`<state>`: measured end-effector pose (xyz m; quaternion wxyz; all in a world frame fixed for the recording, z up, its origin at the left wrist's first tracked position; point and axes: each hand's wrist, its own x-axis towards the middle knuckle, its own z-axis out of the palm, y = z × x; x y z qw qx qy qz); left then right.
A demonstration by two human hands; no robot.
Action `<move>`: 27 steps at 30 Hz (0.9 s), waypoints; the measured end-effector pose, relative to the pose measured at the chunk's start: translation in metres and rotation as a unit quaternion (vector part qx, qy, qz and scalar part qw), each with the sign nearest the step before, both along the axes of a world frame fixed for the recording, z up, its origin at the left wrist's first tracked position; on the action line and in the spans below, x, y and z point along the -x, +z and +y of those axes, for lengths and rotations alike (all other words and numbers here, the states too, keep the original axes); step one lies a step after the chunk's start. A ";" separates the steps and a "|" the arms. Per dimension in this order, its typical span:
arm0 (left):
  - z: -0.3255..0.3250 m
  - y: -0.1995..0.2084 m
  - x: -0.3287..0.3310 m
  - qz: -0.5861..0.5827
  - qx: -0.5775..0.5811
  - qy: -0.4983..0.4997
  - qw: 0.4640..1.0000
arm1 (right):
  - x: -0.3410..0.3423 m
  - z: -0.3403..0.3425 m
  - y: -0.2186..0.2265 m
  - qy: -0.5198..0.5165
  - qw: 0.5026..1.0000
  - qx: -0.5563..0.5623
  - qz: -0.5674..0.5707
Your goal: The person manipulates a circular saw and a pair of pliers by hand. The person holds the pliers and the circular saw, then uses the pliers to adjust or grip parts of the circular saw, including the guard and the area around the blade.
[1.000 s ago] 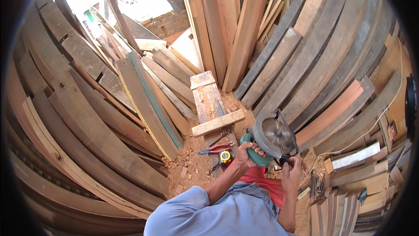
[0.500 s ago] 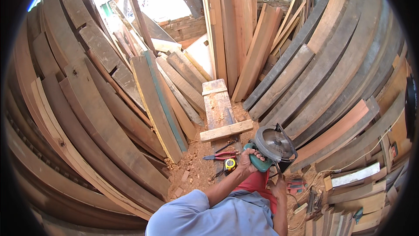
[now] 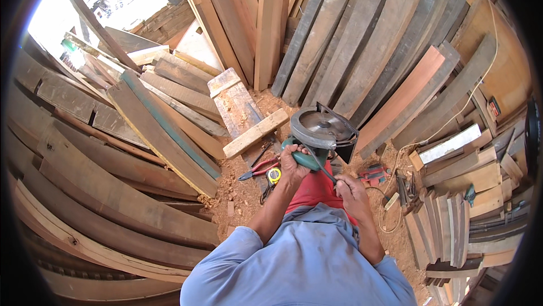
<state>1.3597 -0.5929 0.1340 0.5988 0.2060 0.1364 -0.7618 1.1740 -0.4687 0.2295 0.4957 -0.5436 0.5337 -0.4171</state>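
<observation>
A circular saw (image 3: 320,131) with a green body and a round blade is tilted up in front of my lap, its blade facing upward. My left hand (image 3: 294,163) is wrapped around its green handle. Close beside it, my right hand (image 3: 352,191) is closed on the dark power cord (image 3: 324,170) that comes off the saw. Left of the saw, on the low wooden bench (image 3: 236,104), lie red-handled pliers (image 3: 260,168) and a yellow tape measure (image 3: 274,176). A wooden crosspiece (image 3: 255,133) spans the bench.
Planks lean all around: a dark row (image 3: 339,51) at the far right, more boards (image 3: 119,187) at left. Sawdust (image 3: 232,173) covers the floor. A pale cord (image 3: 449,122) and short offcuts (image 3: 438,224) lie to the right, with a red tool (image 3: 374,174) nearby.
The view has turned to the right, so the surroundings shift left. The saw stays in my left hand; my right hand now shows more plainly on the cord, a little apart from the saw.
</observation>
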 end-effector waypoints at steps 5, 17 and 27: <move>0.003 0.008 0.006 -0.005 0.049 -0.025 0.998 | -0.042 -0.039 0.024 0.011 0.970 0.126 0.208; 0.015 -0.018 0.003 0.024 0.102 -0.126 0.986 | -0.068 -0.067 0.039 0.138 0.894 0.061 0.422; 0.021 -0.013 0.007 0.002 0.140 -0.137 0.981 | -0.058 -0.135 0.092 0.103 0.862 0.184 0.462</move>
